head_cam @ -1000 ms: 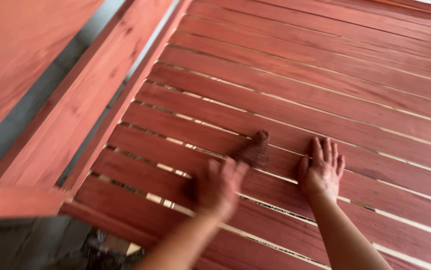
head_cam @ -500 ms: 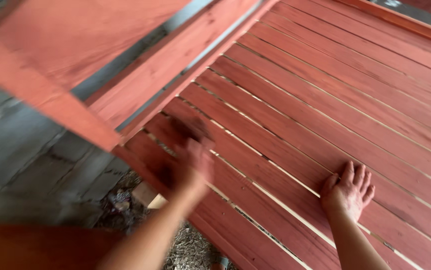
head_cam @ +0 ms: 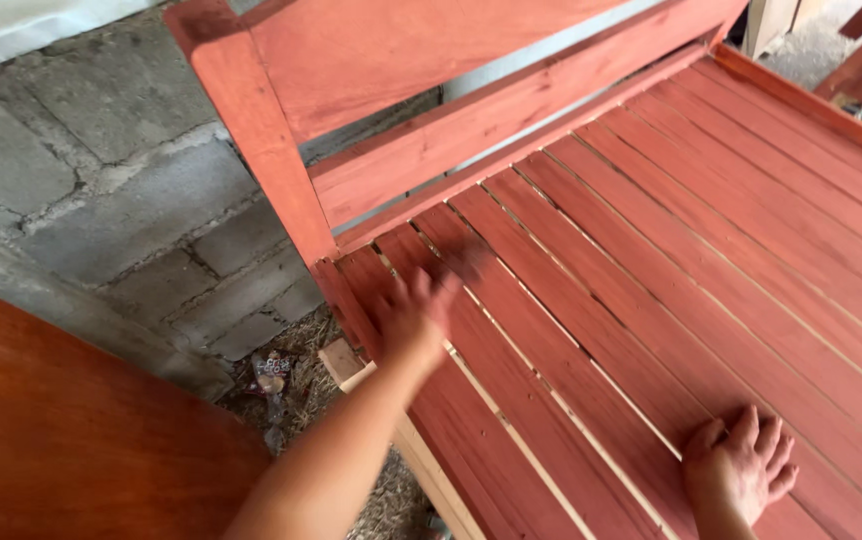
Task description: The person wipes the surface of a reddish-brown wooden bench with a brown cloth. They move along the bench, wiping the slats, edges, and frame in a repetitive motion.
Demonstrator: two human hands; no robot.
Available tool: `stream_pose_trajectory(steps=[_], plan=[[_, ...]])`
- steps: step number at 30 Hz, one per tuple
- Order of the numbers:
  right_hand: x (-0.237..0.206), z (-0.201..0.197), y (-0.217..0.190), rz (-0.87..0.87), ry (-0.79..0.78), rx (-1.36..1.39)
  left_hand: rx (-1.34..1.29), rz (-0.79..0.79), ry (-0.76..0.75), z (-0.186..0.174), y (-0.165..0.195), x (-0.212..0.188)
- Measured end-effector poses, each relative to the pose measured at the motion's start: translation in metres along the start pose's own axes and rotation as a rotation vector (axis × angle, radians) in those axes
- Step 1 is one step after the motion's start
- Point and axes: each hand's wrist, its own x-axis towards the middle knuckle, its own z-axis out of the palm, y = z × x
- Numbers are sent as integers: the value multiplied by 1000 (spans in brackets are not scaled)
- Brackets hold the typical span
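Left hand (head_cam: 413,318) now sits at the near-left corner of the red-stained slatted platform (head_cam: 651,300), motion-blurred, over the first slats just inside the corner post (head_cam: 251,130). Half a second ago it was further down the slats, and a second ago it worked close beside the right hand with a dark pad or cloth under its fingers. So the rubbing stroke has travelled outward to the corner. Whether the cloth is still under the left fingers: cannot tell, since blur hides the fingertips and their spread. Right hand (head_cam: 741,468) lies flat on a slat near the bottom edge of the view, fingers apart, palm down, holding nothing; it has shifted little and reads as a brace. Beyond the left fingertips the headboard rails (head_cam: 511,110) rise. To the left of the fingers, past the frame edge, a grey block wall (head_cam: 81,170) and ground litter. The slats ahead of the right fingers look evenly coloured. Judgement: the finishing pass has reached the corner.
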Motion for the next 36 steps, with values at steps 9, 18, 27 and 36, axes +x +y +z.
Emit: stream_pose_trajectory(steps=[9, 18, 27, 36], plan=[[9, 27, 0, -202, 416, 35, 819, 134, 223, -32, -18, 112], [26, 11, -35, -213, 387, 75, 768, 105, 32, -93, -37, 101], [-45, -14, -292, -780, -281, 711, -64, 483, -344, -153, -81, 20], [-126, -13, -400, -397, -1494, 863, -733, 350, -400, -179, -175, -34]])
